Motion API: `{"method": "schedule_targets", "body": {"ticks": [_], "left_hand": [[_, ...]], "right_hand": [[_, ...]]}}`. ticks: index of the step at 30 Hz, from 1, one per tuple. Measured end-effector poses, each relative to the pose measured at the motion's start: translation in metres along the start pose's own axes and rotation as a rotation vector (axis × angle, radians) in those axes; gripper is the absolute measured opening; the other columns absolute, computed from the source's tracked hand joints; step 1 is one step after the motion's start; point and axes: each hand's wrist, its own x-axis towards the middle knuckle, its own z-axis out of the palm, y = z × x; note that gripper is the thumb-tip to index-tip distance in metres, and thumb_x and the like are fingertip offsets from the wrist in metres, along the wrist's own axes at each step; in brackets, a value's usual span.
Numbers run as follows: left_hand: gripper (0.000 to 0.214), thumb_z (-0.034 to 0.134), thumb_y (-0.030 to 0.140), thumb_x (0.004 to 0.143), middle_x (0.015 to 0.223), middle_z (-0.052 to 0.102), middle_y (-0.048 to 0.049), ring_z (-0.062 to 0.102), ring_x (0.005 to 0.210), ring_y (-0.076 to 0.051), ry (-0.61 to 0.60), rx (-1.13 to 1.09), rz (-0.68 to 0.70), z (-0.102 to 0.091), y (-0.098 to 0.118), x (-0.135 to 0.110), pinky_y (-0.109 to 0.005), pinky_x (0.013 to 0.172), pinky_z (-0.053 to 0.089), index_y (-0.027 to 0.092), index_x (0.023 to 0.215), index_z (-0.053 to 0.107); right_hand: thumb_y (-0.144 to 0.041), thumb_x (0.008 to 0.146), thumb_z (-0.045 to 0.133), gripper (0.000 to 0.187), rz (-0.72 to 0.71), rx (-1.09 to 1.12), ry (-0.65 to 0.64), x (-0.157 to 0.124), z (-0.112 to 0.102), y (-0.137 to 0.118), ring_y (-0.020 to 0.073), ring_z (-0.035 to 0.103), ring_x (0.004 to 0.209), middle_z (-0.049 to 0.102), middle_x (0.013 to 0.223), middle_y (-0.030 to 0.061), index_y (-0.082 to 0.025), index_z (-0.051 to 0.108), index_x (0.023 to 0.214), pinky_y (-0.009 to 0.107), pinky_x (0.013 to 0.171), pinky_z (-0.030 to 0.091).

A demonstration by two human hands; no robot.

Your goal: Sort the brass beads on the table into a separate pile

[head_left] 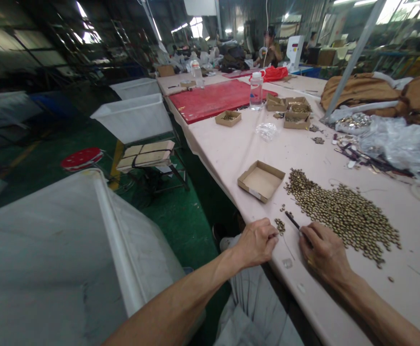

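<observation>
My left hand (258,241) is closed at the table's near edge, and whatever its fingers may hold is hidden. Right beside its fingertips sits a small cluster of bronze-coloured metal pieces (279,226). My right hand (321,247) grips a slim black stick-like tool (292,220), its tip pointing away toward a few loose pieces. Just beyond that hand spreads a large heap of the same small round bronze pieces (343,214). A shallow cardboard box (261,180) with nothing visible inside stands left of the heap.
Smaller cardboard boxes (297,120) with metal parts stand farther back, near a clear bottle (256,91) and a red board (213,101). Plastic bags (401,144) and brown bags lie to the right. A big white bin (105,230) stands on the floor to my left.
</observation>
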Motion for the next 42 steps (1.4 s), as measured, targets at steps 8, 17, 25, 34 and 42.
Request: {"method": "schedule_targets", "body": {"ticks": [8, 17, 25, 34, 42], "left_hand": [[0.017, 0.053, 0.024, 0.093, 0.082, 0.058, -0.0043, 0.058, 0.080, -0.016, -0.012, 0.014, -0.001, -0.001, 0.000, -0.001, -0.027, 0.076, 0.046, 0.017, 0.085, 0.067], [0.018, 0.053, 0.024, 0.092, 0.081, 0.058, -0.0039, 0.055, 0.075, -0.015, -0.021, 0.033, 0.020, -0.003, 0.001, 0.000, -0.027, 0.073, 0.045, 0.017, 0.081, 0.065], [0.019, 0.051, 0.025, 0.093, 0.082, 0.058, -0.0046, 0.056, 0.077, -0.016, -0.022, 0.049, 0.010, -0.002, 0.003, -0.001, -0.028, 0.074, 0.045, 0.018, 0.082, 0.065], [0.020, 0.052, 0.024, 0.092, 0.080, 0.058, -0.0042, 0.055, 0.075, -0.015, -0.023, 0.050, 0.017, -0.004, 0.004, 0.000, -0.028, 0.073, 0.045, 0.017, 0.078, 0.063], [0.018, 0.053, 0.024, 0.091, 0.081, 0.058, -0.0047, 0.056, 0.076, -0.016, -0.025, 0.044, 0.006, -0.003, 0.004, 0.000, -0.028, 0.072, 0.044, 0.017, 0.082, 0.066]], "right_hand": [[-0.018, 0.090, 0.057, 0.009, 0.018, -0.018, -0.014, 0.007, 0.007, 0.001, 0.0199, 0.055, 0.084, 0.059, 0.088, 0.0072, -0.018, 0.063, 0.097, 0.033, 0.077, 0.043], [-0.017, 0.089, 0.058, 0.018, 0.035, 0.124, 0.081, 0.018, 0.002, 0.012, 0.0177, 0.058, 0.081, 0.064, 0.094, 0.0066, -0.020, 0.065, 0.106, 0.031, 0.076, 0.046], [-0.014, 0.088, 0.057, 0.026, -0.109, 0.157, -0.014, 0.018, 0.003, 0.012, 0.0212, 0.059, 0.093, 0.065, 0.100, 0.0084, -0.021, 0.065, 0.112, 0.036, 0.079, 0.046], [-0.011, 0.089, 0.054, 0.025, -0.158, 0.088, -0.065, 0.016, 0.002, 0.014, 0.0218, 0.056, 0.095, 0.064, 0.099, 0.0081, -0.020, 0.064, 0.110, 0.038, 0.083, 0.041], [-0.012, 0.088, 0.054, 0.024, -0.106, 0.052, -0.041, 0.016, 0.008, 0.014, 0.0219, 0.055, 0.092, 0.063, 0.097, 0.0081, -0.020, 0.064, 0.108, 0.037, 0.080, 0.039]]}}
